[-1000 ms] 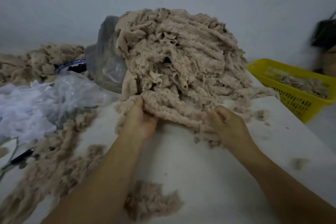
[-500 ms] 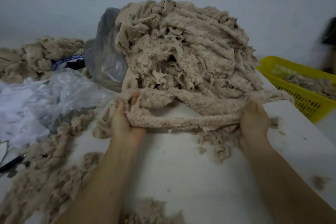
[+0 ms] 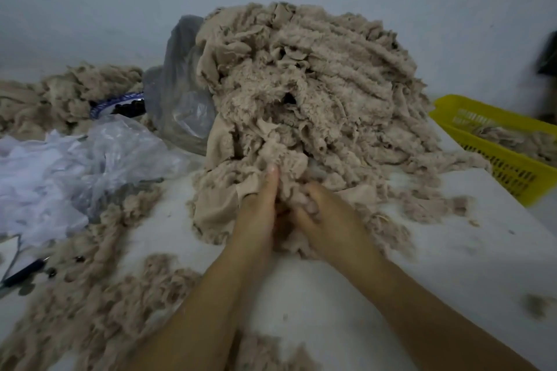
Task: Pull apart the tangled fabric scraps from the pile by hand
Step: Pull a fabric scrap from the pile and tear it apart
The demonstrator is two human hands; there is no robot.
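A tall pile of tangled beige fleece scraps (image 3: pixel 313 84) rises at the middle of the white table (image 3: pixel 346 295). At its near foot lies a loose clump of scraps (image 3: pixel 226 202). My left hand (image 3: pixel 259 208) and my right hand (image 3: pixel 319 217) are side by side, almost touching, both pressed into this clump. The left hand's fingers point up along the fabric with a fold over them. Curled fingers of the right hand grip fabric. Scraps partly hide both hands' fingertips.
A yellow plastic basket (image 3: pixel 512 172) with scraps stands at the right edge. Clear and grey plastic bags (image 3: pixel 99 156) lie left of the pile, with another scrap heap (image 3: pixel 60 93) behind. Loose fluff (image 3: pixel 90 295) trails along the near left, beside a pen (image 3: pixel 24 272).
My hands were spread wide, stretching a long strip between them. Now they have come together at the pile's foot and the strip is bunched up.
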